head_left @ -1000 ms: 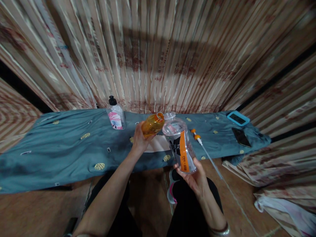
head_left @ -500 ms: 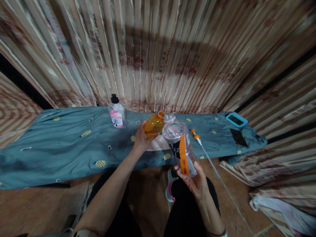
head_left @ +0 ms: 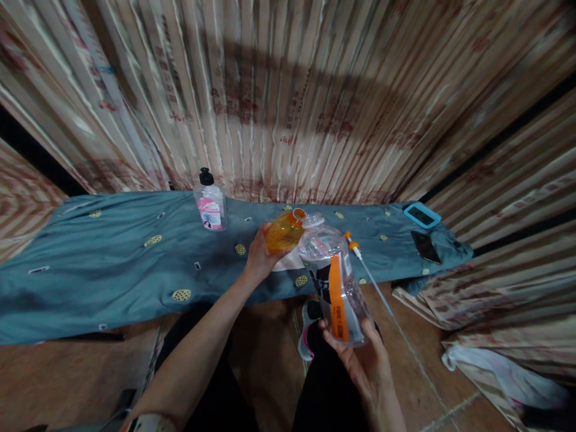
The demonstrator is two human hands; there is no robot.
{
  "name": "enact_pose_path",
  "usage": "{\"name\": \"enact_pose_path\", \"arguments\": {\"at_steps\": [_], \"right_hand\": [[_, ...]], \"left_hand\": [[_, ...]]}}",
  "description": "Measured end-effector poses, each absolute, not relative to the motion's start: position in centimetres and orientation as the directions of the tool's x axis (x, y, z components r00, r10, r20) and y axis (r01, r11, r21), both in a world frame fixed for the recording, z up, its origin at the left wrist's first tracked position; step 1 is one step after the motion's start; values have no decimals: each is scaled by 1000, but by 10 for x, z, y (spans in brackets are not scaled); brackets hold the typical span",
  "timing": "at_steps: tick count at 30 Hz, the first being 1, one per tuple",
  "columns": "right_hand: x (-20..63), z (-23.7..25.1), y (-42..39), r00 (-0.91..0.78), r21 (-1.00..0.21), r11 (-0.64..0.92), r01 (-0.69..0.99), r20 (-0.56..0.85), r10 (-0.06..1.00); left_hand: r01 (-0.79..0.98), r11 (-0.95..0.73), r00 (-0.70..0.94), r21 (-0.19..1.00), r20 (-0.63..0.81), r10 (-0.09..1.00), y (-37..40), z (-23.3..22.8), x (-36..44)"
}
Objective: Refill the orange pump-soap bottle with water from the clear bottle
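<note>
My left hand (head_left: 261, 257) is closed round a small amber bottle (head_left: 283, 233), which tilts with its uncapped mouth toward the right. Beside that mouth is the open neck of a large clear plastic bottle (head_left: 337, 288) with an orange and black label. My right hand (head_left: 357, 354) grips this clear bottle near its base, fingers wrapped from below, and its neck leans up and to the left. The two mouths are very close; whether they touch I cannot tell. Behind the hands lies a white patch (head_left: 288, 262), partly hidden, on the cloth.
A clear pump bottle (head_left: 210, 207) with a black top stands on the teal cloth (head_left: 135, 264) at left. To the right lie an orange-and-white piece with a cable (head_left: 354, 245), a blue-framed device (head_left: 422, 215) and a black phone (head_left: 425, 246). Pleated curtains (head_left: 270, 108) hang behind.
The clear bottle and my right hand have moved down and slightly right. My left hand has shifted the amber bottle a little right. The whole view has drifted slightly.
</note>
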State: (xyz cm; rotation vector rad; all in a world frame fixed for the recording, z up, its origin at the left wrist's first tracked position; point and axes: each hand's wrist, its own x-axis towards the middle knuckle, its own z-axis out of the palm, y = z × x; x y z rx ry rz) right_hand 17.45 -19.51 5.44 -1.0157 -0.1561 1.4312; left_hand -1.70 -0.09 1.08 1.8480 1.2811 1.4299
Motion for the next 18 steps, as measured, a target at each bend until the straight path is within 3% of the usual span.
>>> {"name": "enact_pose_path", "arguments": {"at_steps": [8,18], "right_hand": [[170,65,-205,231,-644,-148,-750,-464,855],[167,58,-210,183,-583,-153,-798,-477,860]], "left_hand": [[306,-375,-20,875,399,917,-4,17,-13],[306,-363,-20,880,387,922,-3,20,-14]]}}
